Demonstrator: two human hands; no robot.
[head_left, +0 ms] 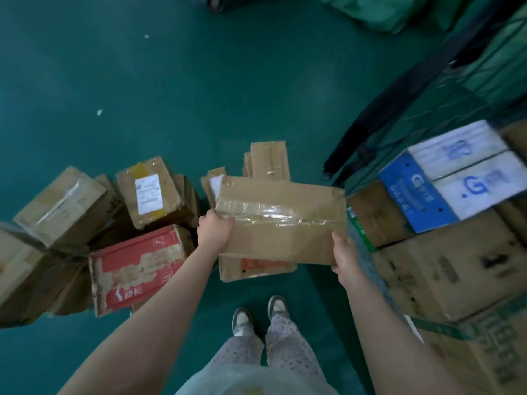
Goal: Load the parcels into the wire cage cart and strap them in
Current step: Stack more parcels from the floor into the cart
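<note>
The wire cart (456, 95) at right holds stacked brown boxes (445, 266) with a blue-and-white box (450, 178) on top. Just left of it, over the green floor (171, 95), a flat brown parcel (282, 220), creased and sealed with clear tape, is gripped at its ends by the left hand (215, 232) and right hand (345, 255).

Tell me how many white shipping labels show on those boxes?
2. First label lies atop a floor box left of the held parcel; second label peeks out behind the parcel's left corner. More may be hidden.
</note>
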